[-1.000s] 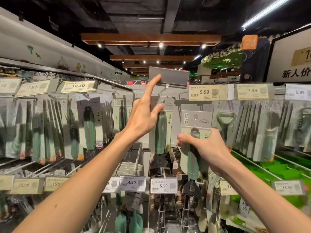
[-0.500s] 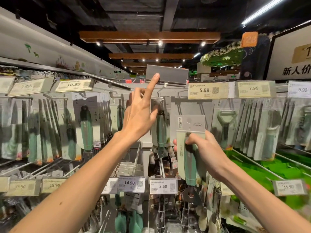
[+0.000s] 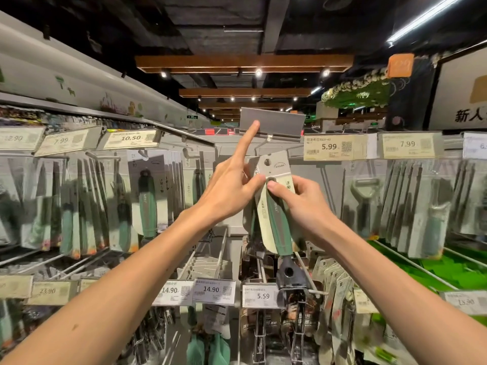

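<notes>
A carded kitchen tool (image 3: 276,222) with a green handle is gripped by the right hand (image 3: 303,204), whose thumb and fingers are curled round the upper part of the handle and its backing card. The pack is held up in front of the middle of the display, slightly tilted, with its dark metal head (image 3: 290,275) at the bottom and the hang hole of the card just below the tip of a wire peg hook (image 3: 268,139); it has not yet been threaded onto the hook. The left hand (image 3: 229,191) is raised beside the pack, and its index finger (image 3: 250,133) is stretched straight up against a grey label flap (image 3: 274,122), which is tipped upward above the hook. The left thumb is laid against the left edge of the card, close to the right thumb. Whether anything is pinched by the remaining left fingers cannot be told, since they are hidden behind the card. A price label reading 5.99 (image 3: 334,147) is mounted just to the right of the flap, and one reading 7.99 (image 3: 407,144) further right, above a row of hanging peelers (image 3: 365,196). Similar green-handled packs (image 3: 147,196) are hung to the left under a label reading 10.50 (image 3: 130,138). On the lower rail, labels reading 14.90 (image 3: 213,291) and 5.59 (image 3: 262,296) are seen.
</notes>
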Available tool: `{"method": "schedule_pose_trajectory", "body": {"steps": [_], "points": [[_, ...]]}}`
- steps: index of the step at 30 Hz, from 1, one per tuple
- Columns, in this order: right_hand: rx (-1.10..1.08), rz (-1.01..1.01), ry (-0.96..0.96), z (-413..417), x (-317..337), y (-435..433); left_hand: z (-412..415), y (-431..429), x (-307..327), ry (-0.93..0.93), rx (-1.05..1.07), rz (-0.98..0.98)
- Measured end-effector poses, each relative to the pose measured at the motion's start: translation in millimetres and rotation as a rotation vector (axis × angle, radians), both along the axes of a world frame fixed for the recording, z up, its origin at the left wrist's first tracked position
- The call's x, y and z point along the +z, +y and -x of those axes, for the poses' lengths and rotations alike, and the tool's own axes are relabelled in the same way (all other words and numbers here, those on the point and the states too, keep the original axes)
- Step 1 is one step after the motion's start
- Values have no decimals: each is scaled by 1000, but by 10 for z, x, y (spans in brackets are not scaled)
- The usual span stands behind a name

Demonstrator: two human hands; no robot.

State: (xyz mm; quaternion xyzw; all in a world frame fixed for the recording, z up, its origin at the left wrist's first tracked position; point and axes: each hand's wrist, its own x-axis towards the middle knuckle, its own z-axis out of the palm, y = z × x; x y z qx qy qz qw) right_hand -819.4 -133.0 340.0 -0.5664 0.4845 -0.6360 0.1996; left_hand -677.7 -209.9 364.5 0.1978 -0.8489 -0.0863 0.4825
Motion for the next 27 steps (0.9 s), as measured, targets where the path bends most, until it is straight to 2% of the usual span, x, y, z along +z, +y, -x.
{"method": "schedule_pose_trajectory", "body": {"steps": [5, 8, 11, 14, 16, 21, 27], "points": [[9, -58, 7, -29, 24, -175, 31, -59, -45, 3, 50, 62], [-65, -60, -8, -47, -82, -219, 60, -65, -98, -13, 96, 87], [-209, -24, 142, -52, -290, -126, 57, -39, -190, 48, 114, 77], [-274, 29, 299, -8, -502, -90, 28, 60, -460, 139, 41, -15], [-309, 23, 374, 18, -535, -142, 48, 44, -641, 136, 56, -69], [-318, -71, 383, 29, -492, -314, 169, -153, -728, 110, 108, -289], [-387, -169, 425, 76, -434, -427, 232, -223, -652, 90, 108, -365]]}}
